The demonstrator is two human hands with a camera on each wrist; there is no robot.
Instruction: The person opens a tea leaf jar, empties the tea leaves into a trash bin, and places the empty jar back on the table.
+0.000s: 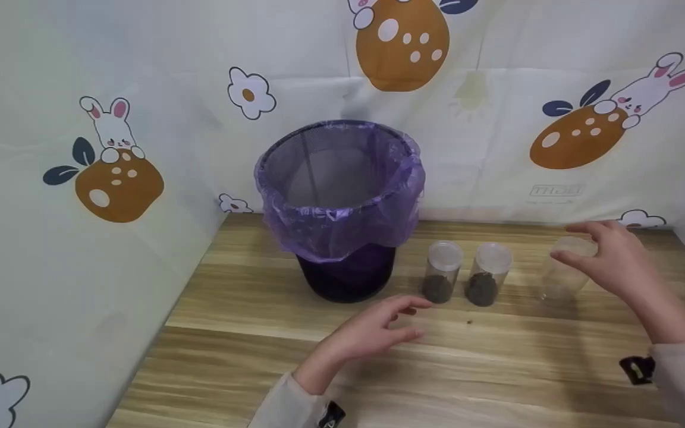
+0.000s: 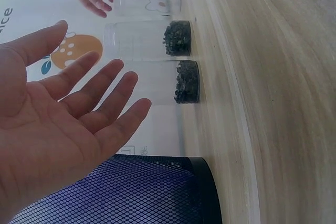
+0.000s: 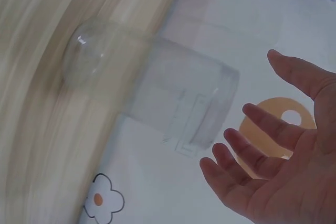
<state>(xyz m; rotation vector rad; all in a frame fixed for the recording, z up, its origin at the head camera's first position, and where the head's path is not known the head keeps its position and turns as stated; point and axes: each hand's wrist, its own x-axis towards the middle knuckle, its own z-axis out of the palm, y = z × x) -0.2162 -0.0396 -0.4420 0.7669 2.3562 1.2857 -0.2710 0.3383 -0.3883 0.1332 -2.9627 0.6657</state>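
On the table's right stands a clear plastic jar [image 1: 562, 276] with nothing visible inside. My right hand [image 1: 622, 261] hovers at its top, thumb and fingers spread. In the right wrist view a gap shows between this jar [image 3: 178, 93] and the loosely bent fingers [image 3: 273, 129]. Two more clear lidded jars, a left one [image 1: 442, 267] and a middle one [image 1: 491, 267], each hold dark dry bits at the bottom. My left hand [image 1: 375, 330] is in front of the left jar, holding nothing, its palm and spread fingers [image 2: 113, 90] showing in the left wrist view.
A black mesh bin [image 1: 348, 279] lined with a purple bag [image 1: 342, 229] stands left of the jars, near the back wall. One small dark crumb [image 1: 470, 321] lies on the wood-grain table [image 1: 247, 339]. Printed cloth [image 1: 194, 119] covers the walls behind and to the left.
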